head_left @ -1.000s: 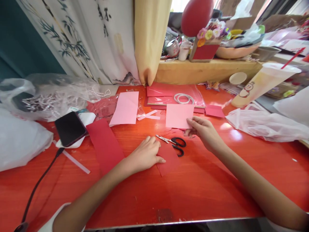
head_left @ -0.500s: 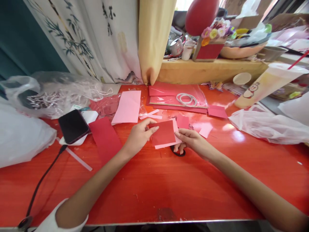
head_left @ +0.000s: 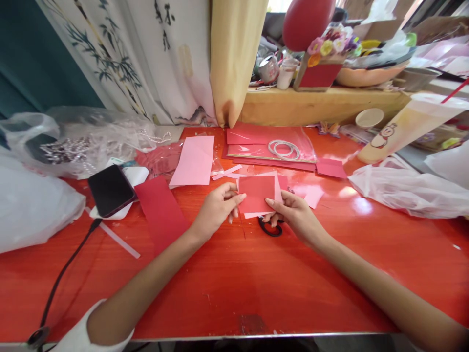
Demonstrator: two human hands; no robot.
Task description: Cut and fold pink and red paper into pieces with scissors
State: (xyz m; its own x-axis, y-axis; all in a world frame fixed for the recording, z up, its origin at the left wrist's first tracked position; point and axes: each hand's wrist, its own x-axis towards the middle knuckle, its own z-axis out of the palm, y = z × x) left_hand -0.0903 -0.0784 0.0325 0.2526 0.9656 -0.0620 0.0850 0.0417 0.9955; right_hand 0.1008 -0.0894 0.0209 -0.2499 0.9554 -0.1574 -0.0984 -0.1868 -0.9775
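A square of red paper lies over a slightly larger pink paper, whose edges stick out at the top, right and bottom. My left hand pinches the left side of both sheets between thumb and fingers. On the lower right, my right hand grips them too, its thumb on the red face. Black-handled scissors lie on the table under my right fingers; their blades are hidden behind the papers. Pink paper strips lie just beyond.
Red paper, a pink sheet and a phone with a cable are on the left. Behind lie red sheets in a clear sleeve with a white coil. A tilted drink cup and plastic bag are right.
Both hands have shifted the papers slightly right and up and turned them more upright. My right thumb has moved onto the red square's face.
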